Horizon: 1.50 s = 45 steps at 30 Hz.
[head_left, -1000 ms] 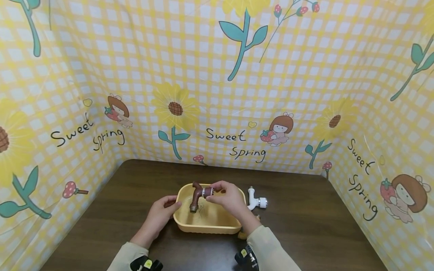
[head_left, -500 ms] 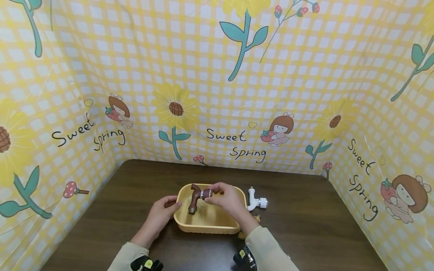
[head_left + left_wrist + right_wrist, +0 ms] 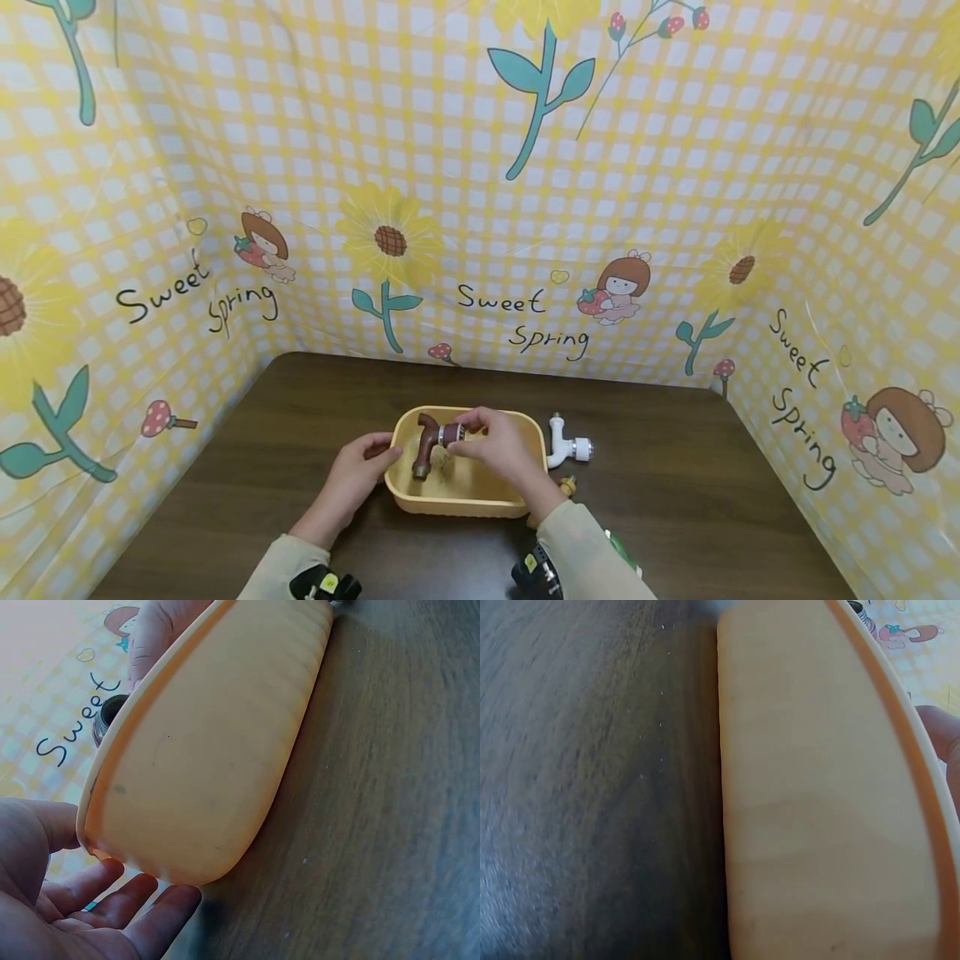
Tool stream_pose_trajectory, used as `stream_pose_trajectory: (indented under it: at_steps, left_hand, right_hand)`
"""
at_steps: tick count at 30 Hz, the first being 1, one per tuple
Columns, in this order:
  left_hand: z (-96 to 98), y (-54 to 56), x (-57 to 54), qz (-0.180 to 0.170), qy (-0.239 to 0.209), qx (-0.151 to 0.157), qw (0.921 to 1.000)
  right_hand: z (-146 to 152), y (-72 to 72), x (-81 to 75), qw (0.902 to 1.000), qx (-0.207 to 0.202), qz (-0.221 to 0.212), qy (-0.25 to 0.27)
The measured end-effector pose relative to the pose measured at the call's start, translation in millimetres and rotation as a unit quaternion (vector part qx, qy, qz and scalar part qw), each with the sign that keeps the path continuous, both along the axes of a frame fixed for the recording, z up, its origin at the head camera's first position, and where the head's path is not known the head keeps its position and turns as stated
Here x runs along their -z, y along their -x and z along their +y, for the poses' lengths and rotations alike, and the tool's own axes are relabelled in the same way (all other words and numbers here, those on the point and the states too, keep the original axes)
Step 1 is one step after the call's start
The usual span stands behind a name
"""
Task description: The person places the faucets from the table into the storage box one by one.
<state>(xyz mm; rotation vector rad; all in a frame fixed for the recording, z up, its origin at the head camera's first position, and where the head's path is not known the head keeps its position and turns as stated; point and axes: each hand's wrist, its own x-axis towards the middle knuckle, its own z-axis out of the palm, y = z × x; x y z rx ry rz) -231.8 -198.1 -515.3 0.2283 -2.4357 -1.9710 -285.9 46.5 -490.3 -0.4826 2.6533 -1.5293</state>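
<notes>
A yellow plastic basin [image 3: 465,507] stands on the dark wooden table. My left hand [image 3: 355,473] grips its left end; in the left wrist view the thumb hooks over the rim and the fingers lie against the outer wall [image 3: 202,757]. My right hand [image 3: 501,446] pinches a reddish-brown faucet [image 3: 426,446] by its ringed end, holding it over the inside of the basin with the spout pointing down toward the front. Small dark marks show on the basin floor. In the right wrist view the basin's side wall [image 3: 817,795] hides most of that hand.
Just right of the basin lies a white faucet [image 3: 557,446]. A brass-coloured fitting [image 3: 567,486] sits partly behind my right wrist, and a green and white thing [image 3: 621,552] peeks out beside the right sleeve. Yellow checked cloth [image 3: 480,208] walls the table's back and sides.
The brown faucet has come down and slightly left with my right hand, deeper into the basin. The green and white thing has come into sight by the sleeve. My left hand stays put.
</notes>
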Motion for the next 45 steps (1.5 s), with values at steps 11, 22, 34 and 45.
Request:
stream_pose_trajectory:
  at_steps: [11,22,34,45]
  left_hand:
    - [0.0,-1.3,0.0,0.006,-0.009,0.001,0.9999]
    - [0.2,-2.4,-0.7,0.002,-0.004,-0.002,1.0]
    - [1.3,-3.1,-2.5,0.001,-0.007,-0.003,1.0]
    - [0.3,-0.2,1.5,0.004,0.005,0.001,1.0]
  right_hand:
    - [-8,0.5,-1.2,0.9996,0.003,-0.001,-0.027]
    - [-16,1.5,0.1,0.9994,-0.003,-0.007,-0.035]
    - [-22,0.2,0.9,0.9987,-0.002,-0.003,-0.05]
    - [-29,-0.6,2.4,0.9983,0.013,-0.02,-0.053]
